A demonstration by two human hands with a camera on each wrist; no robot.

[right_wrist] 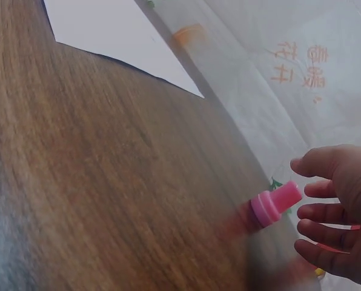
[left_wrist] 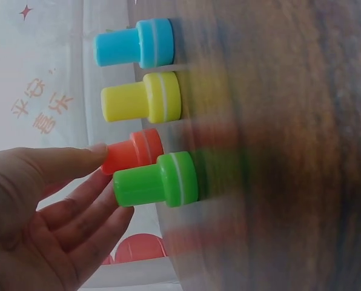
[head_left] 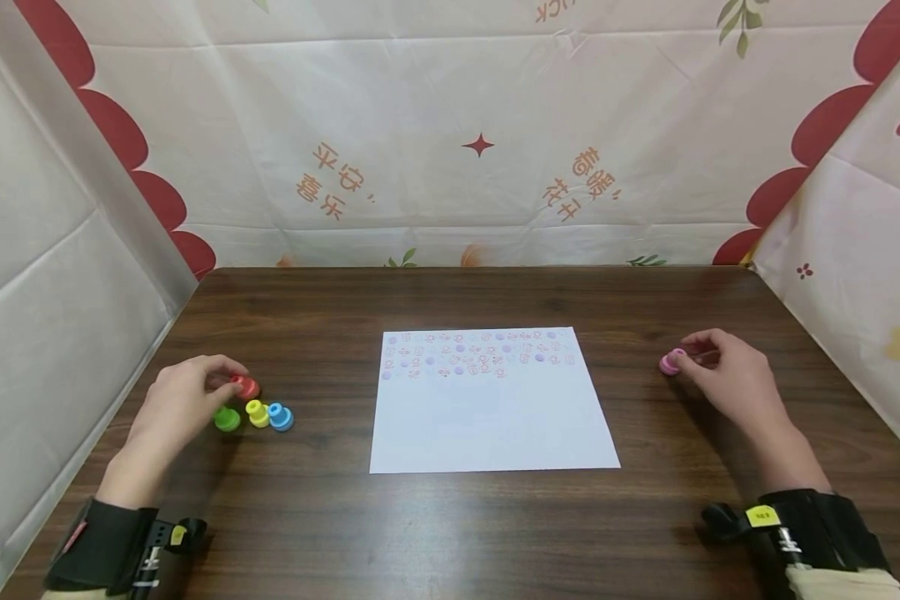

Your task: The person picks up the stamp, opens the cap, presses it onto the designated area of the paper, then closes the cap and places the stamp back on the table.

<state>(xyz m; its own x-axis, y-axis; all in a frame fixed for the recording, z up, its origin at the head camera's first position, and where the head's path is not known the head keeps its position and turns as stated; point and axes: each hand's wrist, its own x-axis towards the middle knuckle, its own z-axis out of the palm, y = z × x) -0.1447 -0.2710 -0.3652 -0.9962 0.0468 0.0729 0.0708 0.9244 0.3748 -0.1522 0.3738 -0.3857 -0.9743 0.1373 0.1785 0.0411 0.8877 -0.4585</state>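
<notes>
At the left of the table, my left hand (head_left: 183, 400) pinches the handle of a red toy stamp (left_wrist: 135, 150) between thumb and fingers. A green stamp (left_wrist: 159, 180) stands closest to that hand, partly hiding the red one in the left wrist view. Beside them stand a yellow stamp (head_left: 257, 414) and a blue stamp (head_left: 281, 417). On the right side, my right hand (head_left: 738, 383) is at a pink stamp (right_wrist: 276, 204) standing on the table. Its thumb and fingers are spread around the handle's top, with a gap visible in the right wrist view.
A white sheet of paper (head_left: 487, 425) lies mid-table, with rows of small purple and red stamped prints across its upper part. Printed white cloth (head_left: 435, 108) hangs behind the brown wooden table (head_left: 420, 533) and at both sides.
</notes>
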